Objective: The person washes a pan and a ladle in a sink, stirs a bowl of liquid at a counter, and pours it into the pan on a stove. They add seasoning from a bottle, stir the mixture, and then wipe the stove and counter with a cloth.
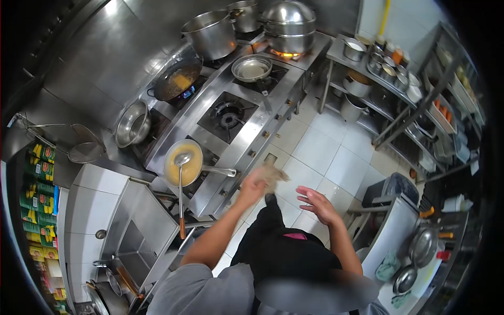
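My left hand (254,188) is in front of the stove, its fingers closed on a beige cloth (272,176) smeared by motion. To its right my right hand (319,206) is open over the floor, fingers apart and holding nothing. Nearest my left hand is the handle of a frying pan (195,167) that stands on the front burner with a yellowish liquid in it. A ladle (181,199) rests in the pan, its bowl in the liquid and its wooden handle end hanging over the near side.
Flames show under a lidded steamer (290,31) and under a wok (170,86) with something yellow frying in it. A bare burner (229,116) lies between pans. At left is a sink (137,249); at right are a shelf rack (386,79) and a counter (386,239).
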Demonstrator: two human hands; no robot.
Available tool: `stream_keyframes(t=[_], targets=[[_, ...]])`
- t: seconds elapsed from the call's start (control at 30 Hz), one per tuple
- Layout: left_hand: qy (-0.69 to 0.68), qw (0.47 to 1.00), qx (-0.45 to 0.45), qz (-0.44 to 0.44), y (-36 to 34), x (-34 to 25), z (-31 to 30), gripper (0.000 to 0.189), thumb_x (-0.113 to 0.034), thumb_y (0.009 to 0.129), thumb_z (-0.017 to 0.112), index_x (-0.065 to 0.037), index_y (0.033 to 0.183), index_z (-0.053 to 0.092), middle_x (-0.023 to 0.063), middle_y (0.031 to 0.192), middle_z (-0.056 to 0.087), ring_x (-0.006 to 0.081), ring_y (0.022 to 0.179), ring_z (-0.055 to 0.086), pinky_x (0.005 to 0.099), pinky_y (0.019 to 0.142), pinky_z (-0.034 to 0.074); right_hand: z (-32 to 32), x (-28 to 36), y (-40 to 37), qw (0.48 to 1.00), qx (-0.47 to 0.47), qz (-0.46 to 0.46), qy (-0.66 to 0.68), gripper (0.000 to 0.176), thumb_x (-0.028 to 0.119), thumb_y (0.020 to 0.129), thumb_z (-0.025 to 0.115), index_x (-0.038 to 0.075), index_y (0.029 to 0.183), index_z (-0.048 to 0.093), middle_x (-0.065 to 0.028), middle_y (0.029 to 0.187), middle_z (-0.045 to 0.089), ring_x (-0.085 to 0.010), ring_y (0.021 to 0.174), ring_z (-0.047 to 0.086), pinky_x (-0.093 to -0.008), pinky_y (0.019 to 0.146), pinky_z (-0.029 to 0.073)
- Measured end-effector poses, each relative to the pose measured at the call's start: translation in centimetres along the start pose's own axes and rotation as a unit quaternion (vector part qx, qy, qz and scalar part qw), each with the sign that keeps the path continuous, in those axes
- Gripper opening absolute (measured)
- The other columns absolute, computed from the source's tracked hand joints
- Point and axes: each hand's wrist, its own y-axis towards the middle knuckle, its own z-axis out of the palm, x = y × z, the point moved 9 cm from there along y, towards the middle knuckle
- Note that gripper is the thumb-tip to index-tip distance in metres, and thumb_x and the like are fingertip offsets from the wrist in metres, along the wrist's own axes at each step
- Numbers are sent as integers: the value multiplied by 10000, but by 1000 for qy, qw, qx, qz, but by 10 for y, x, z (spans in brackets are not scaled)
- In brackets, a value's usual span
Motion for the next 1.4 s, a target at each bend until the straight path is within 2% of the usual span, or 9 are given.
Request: stream_keyframes(t=[0.27,0.37,0.47,0.73,0.97,1.03,1.27,1.33,1.4], targets=[[385,903,-176,-71,170,57,-196,387,-135,960,537,18,1313,577,256,1191,663,337,1066,684,399,916,532,-239,-159,-35,930,-302,208,-9,340,418,958,651,96,1064,632,-29,948,621,-165,829,608,-330,617,505],[372,859,-132,-326,216,238,-189,449,-240,972,493,24,1331,550,320,1312,573,429,1196,601,482,1025,471,-333,-182,-88,861,-153,104,-473,220,342,961,631,123,944,607,-34,743,565,-164,622,559,-311,523,454],[460,742,-199,-446,214,308,-185,524,-282,965,464,14,1397,487,373,1454,406,534,1317,445,587,1125,336,-392,-121,-120,849,-417,311,-93,222,335,967,622,114,969,607,-41,774,577,-174,664,573,-318,561,467],[422,714,-295,-474,325,409,-362,555,-221,879,601,-89,1409,500,227,1460,447,419,1342,434,563,1113,355,-418,-22,-44,804,-484,340,-58,238,319,983,595,88,1036,608,-60,856,611,-199,774,609,-336,664,501],[429,827,-359,-57,538,328,-289,307,-93,717,639,-140,1002,745,111,986,691,366,973,627,500,902,481,-405,-14,-25,797,-478,364,-58,262,305,998,572,65,1095,608,-77,928,640,-221,871,640,-351,754,531],[352,873,-320,112,593,289,-247,381,-114,773,607,-190,1116,753,118,1175,696,369,1125,614,498,1006,456,-404,-16,-27,798,-477,363,-55,270,301,1002,565,58,1112,608,-82,949,649,-228,898,649,-356,780,540],[417,903,-104,-31,555,236,-63,522,-278,984,476,-10,1431,499,254,1579,323,482,1452,280,595,1215,153,-427,-30,-42,819,-455,349,-42,297,288,1014,545,39,1162,609,-96,1011,674,-247,981,676,-369,857,566],[635,772,-9,-30,516,211,13,515,-253,977,492,38,1402,502,264,1560,346,466,1454,292,593,1205,175,-427,-31,6,856,-318,392,-110,324,293,1013,545,62,1238,587,-98,1068,653,-244,970,658,-373,819,566],[16,967,-244,-77,455,183,24,525,-227,965,514,14,1430,473,262,1528,385,456,1430,329,583,1187,209,-434,-6,59,856,-214,427,-197,328,299,1013,542,84,1258,579,-94,1099,641,-231,963,643,-377,799,563]])
